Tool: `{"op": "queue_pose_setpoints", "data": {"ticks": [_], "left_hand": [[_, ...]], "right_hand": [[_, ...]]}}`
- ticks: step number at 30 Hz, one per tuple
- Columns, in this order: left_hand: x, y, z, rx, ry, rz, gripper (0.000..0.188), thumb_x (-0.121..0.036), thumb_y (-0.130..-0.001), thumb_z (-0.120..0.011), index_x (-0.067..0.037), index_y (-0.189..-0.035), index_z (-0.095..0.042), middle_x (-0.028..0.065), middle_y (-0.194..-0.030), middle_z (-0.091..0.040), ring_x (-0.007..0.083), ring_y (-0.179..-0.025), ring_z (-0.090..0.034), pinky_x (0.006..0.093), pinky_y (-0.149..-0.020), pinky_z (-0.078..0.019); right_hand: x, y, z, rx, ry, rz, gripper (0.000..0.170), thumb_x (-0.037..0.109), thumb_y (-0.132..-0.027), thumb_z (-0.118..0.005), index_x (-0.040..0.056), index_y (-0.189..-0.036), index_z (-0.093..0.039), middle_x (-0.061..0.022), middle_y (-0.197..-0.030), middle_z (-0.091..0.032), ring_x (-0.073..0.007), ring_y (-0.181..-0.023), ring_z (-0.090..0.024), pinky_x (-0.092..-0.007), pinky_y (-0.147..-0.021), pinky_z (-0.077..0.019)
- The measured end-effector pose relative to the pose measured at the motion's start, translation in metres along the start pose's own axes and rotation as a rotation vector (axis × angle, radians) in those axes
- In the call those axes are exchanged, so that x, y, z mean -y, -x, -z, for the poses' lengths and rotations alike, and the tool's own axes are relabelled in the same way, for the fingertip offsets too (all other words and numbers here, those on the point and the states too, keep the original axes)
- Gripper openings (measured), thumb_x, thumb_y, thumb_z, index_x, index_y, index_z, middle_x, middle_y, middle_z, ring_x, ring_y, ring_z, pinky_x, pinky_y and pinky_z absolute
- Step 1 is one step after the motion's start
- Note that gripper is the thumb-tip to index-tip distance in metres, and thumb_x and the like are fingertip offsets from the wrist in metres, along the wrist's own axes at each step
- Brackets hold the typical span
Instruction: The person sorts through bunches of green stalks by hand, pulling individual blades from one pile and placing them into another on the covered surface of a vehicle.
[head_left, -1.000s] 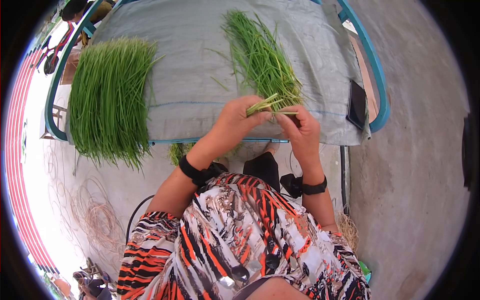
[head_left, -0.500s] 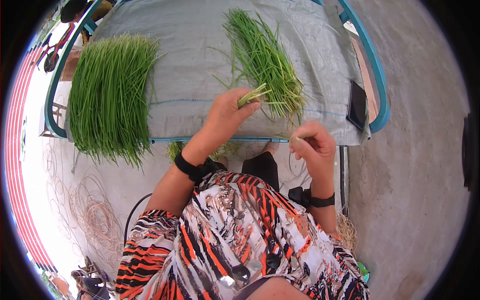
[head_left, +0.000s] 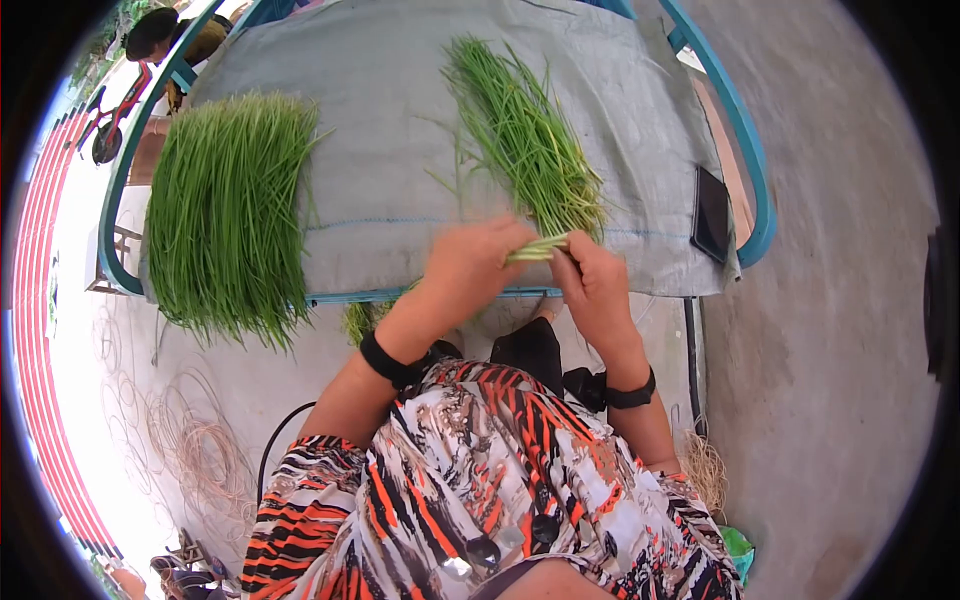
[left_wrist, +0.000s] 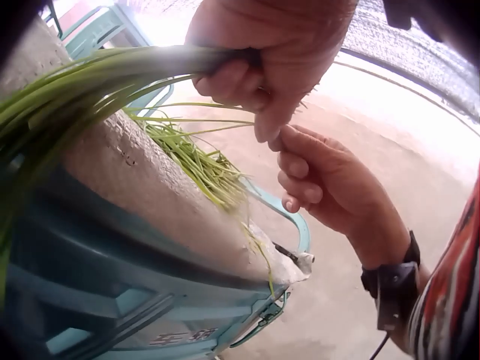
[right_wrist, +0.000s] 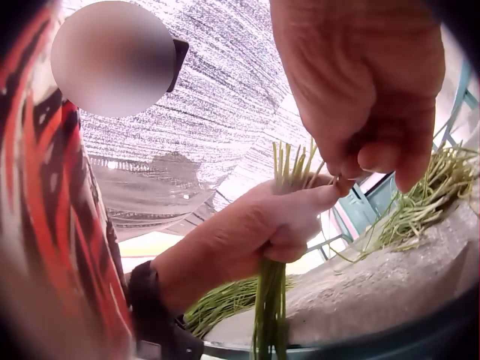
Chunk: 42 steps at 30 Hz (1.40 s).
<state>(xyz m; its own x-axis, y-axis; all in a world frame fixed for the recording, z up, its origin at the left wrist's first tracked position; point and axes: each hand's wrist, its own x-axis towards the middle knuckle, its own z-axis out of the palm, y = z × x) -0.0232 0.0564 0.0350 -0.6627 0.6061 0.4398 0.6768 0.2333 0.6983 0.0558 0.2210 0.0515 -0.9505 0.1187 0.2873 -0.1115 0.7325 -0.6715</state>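
A small bunch of chives point(right_wrist: 271, 304) is gripped in my left hand point(head_left: 472, 268), over the near edge of the covered table. Its pale stalk ends stick out past the thumb in the right wrist view, and the green leaves hang below. My right hand point(head_left: 600, 292) meets the left thumb at those ends, its thumb and forefinger pinching a thin chive stalk point(right_wrist: 336, 180). Just beyond both hands lies a loose heap of chives point(head_left: 530, 140). A thick, neatly aligned pile of chives point(head_left: 230, 210) rests at the left, its leaves drooping over the front edge.
Grey woven sheeting point(head_left: 385, 150) covers the table, which has a raised blue frame point(head_left: 762, 190). A dark phone point(head_left: 711, 213) lies near the right edge. Loose coils of twine point(head_left: 205, 435) are on the floor at left. Another person point(head_left: 152, 38) is at the far left.
My right hand pulled away toward me and to the right with a thin strand, then came back to the stalk ends. My left hand, still holding the bunch, has shifted slightly right and nearer.
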Motion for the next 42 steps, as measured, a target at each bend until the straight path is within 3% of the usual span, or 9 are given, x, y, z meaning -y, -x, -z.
{"op": "queue_pose_setpoints", "data": {"ticks": [7, 13, 16, 19, 25, 28, 31, 34, 42], "left_hand": [[-0.001, 0.001, 0.007, 0.104, -0.184, -0.069, 0.014, -0.008, -0.074, -0.061, -0.009, -0.085, -0.053, 0.0083, -0.08, -0.056, 0.0325, -0.074, -0.06, 0.0424, -0.058, -0.0466], [-0.006, 0.002, 0.011, 0.139, -0.123, -0.071, 0.011, -0.008, -0.076, -0.06, -0.008, -0.084, -0.052, 0.0098, -0.081, -0.057, 0.0337, -0.076, -0.06, 0.0429, -0.06, -0.046], [0.002, 0.002, 0.012, 0.046, -0.055, -0.055, 0.011, -0.009, -0.077, -0.061, -0.008, -0.087, -0.055, 0.0116, -0.083, -0.058, 0.0346, -0.078, -0.059, 0.0432, -0.063, -0.0458], [-0.004, 0.0, 0.025, 0.011, 0.107, 0.078, 0.015, -0.006, -0.08, -0.063, -0.006, -0.094, -0.059, 0.0132, -0.083, -0.055, 0.0336, -0.078, -0.057, 0.0378, -0.065, -0.0446], [-0.018, -0.001, 0.018, -0.035, 0.31, -0.12, 0.019, -0.006, -0.081, -0.063, -0.005, -0.099, -0.061, 0.01, -0.083, -0.056, 0.0309, -0.074, -0.054, 0.0366, -0.064, -0.0433], [-0.013, 0.003, 0.024, -0.205, 0.255, -0.053, 0.012, -0.011, -0.088, -0.06, -0.005, -0.098, -0.063, 0.0065, -0.083, -0.059, 0.0206, -0.066, -0.052, 0.0304, -0.06, -0.0414], [-0.018, 0.005, 0.043, -0.307, 0.727, 0.427, 0.016, -0.019, -0.096, -0.053, -0.006, -0.096, -0.061, 0.0039, -0.082, -0.061, 0.0084, -0.06, -0.046, 0.0221, -0.053, -0.0361], [-0.002, 0.003, 0.049, -0.555, 0.924, 0.415, 0.021, -0.026, -0.099, -0.049, -0.01, -0.091, -0.059, -0.0016, -0.076, -0.059, -0.0003, -0.058, -0.039, 0.0166, -0.045, -0.0276], [0.065, 0.015, 0.06, -0.954, 1.022, 0.411, 0.018, -0.025, -0.098, -0.049, -0.007, -0.098, -0.053, 0.0051, -0.088, -0.064, 0.0068, -0.07, -0.046, 0.0206, -0.05, -0.0359]], "right_hand": [[0.005, 0.006, 0.009, 0.066, 0.055, -0.016, 0.009, 0.014, -0.087, -0.057, 0.0046, -0.086, -0.056, -0.0157, -0.069, -0.057, -0.0343, -0.061, -0.055, -0.0375, -0.055, -0.0427], [0.0, 0.015, 0.028, 0.065, -0.181, -0.158, 0.009, 0.013, -0.091, -0.055, 0.0056, -0.093, -0.061, -0.0058, -0.065, -0.058, -0.0134, -0.054, -0.055, -0.0273, -0.052, -0.0436], [-0.013, 0.018, 0.036, -0.11, -0.248, -0.275, 0.011, 0.011, -0.093, -0.053, 0.0019, -0.094, -0.059, -0.0002, -0.07, -0.059, -0.0048, -0.055, -0.049, -0.0198, -0.049, -0.0392], [-0.017, 0.012, 0.041, -0.167, -0.471, -0.249, 0.014, 0.009, -0.092, -0.054, 0.0015, -0.103, -0.058, -0.0012, -0.077, -0.061, -0.0051, -0.055, -0.048, -0.0199, -0.05, -0.0406], [0.036, -0.001, -0.015, 0.019, -0.607, -0.133, 0.028, 0.008, -0.089, -0.058, 0.0027, -0.116, -0.055, -0.0008, -0.081, -0.06, -0.006, -0.062, -0.052, -0.0231, -0.057, -0.0438], [0.024, -0.008, -0.006, 0.375, -0.409, -0.109, 0.023, 0.011, -0.091, -0.057, 0.0024, -0.113, -0.057, -0.0002, -0.08, -0.059, -0.0066, -0.064, -0.053, -0.0233, -0.061, -0.0446], [0.008, -0.002, -0.007, 0.405, -0.618, -0.154, 0.018, 0.016, -0.095, -0.052, 0.0025, -0.106, -0.059, 0.0002, -0.076, -0.058, -0.0064, -0.065, -0.053, -0.0221, -0.062, -0.044], [-0.002, 0.003, -0.009, 0.385, -0.629, -0.239, 0.021, 0.02, -0.098, -0.049, 0.0031, -0.1, -0.06, 0.0011, -0.073, -0.056, -0.0058, -0.063, -0.052, -0.0207, -0.059, -0.0426], [-0.046, 0.021, -0.016, 0.439, -0.644, -0.358, 0.021, 0.023, -0.098, -0.049, 0.0041, -0.099, -0.059, 0.002, -0.072, -0.055, -0.0048, -0.061, -0.05, -0.0195, -0.057, -0.0415]]}}
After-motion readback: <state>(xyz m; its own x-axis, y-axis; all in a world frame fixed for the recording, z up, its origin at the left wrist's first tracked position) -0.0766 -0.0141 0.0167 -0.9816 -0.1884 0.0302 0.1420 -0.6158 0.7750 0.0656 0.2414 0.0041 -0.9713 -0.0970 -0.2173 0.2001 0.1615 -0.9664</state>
